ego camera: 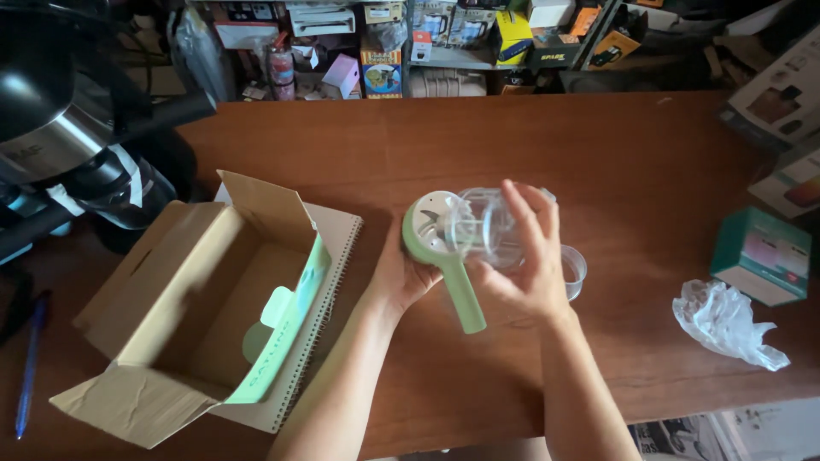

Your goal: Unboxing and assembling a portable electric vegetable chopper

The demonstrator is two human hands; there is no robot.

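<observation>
Above the brown tabletop (598, 154), the left hand (401, 277) is closed round the green base (424, 241) with its stiff handle, while the right hand (523, 256), fingers curled, cups the clear jar (483, 224), probably light, slippery and breakable, beside an open cardboard box (171, 307).

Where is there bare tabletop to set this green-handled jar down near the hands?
Bare wood lies across the far table, between the shelf edge and the clear jar, and between the right hand and the crumpled plastic bag. It is crowded on the left: the open cardboard box sits on a spiral notebook beside the left hand.
</observation>
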